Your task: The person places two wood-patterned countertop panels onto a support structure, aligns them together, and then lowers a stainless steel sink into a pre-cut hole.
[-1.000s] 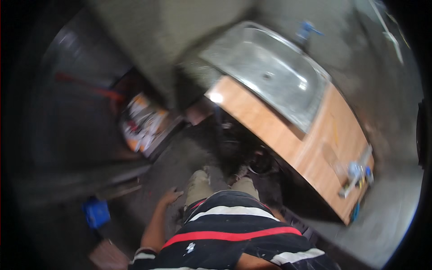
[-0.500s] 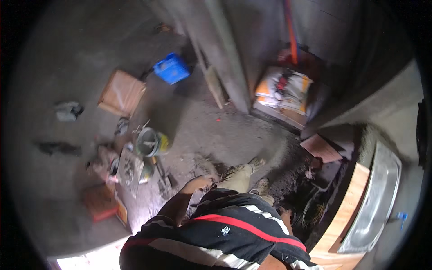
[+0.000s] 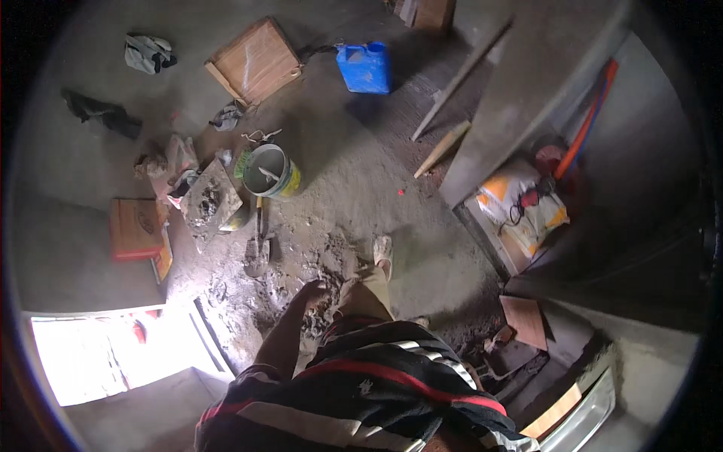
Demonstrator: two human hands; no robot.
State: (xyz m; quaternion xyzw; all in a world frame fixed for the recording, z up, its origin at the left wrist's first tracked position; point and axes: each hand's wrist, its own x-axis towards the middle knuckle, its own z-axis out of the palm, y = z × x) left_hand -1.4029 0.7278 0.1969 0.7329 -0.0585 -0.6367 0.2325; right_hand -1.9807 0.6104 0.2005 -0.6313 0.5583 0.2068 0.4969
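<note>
My left hand [image 3: 315, 290] hangs low beside my left leg, above wet, lumpy mortar on the floor. Its fingers are too small and dark to make out, and I see nothing held in it. My right hand is hidden behind my striped shirt. Nearest to my left hand lies a small shovel [image 3: 257, 256] with a yellowish handle, its blade in the mortar. Just beyond the shovel stands a bucket [image 3: 292, 181] with a light tool inside. Left of the bucket, a mortar-smeared board [image 3: 224, 187] carries a grey heap.
A red cardboard box [image 3: 135, 230] sits at left, above a bright opening [image 3: 90, 354]. Farther off are a wooden panel [image 3: 256, 64] and a blue jerrycan [image 3: 364, 69]. At right, filled sacks [image 3: 520, 200] lie by a pillar; a steel sink [image 3: 587, 422] is at lower right.
My view has swung left, so the sacks and sink sit farther right and lower, and the bright opening shows more. My left hand hangs farther left in the picture; the right forearm has mostly disappeared.
</note>
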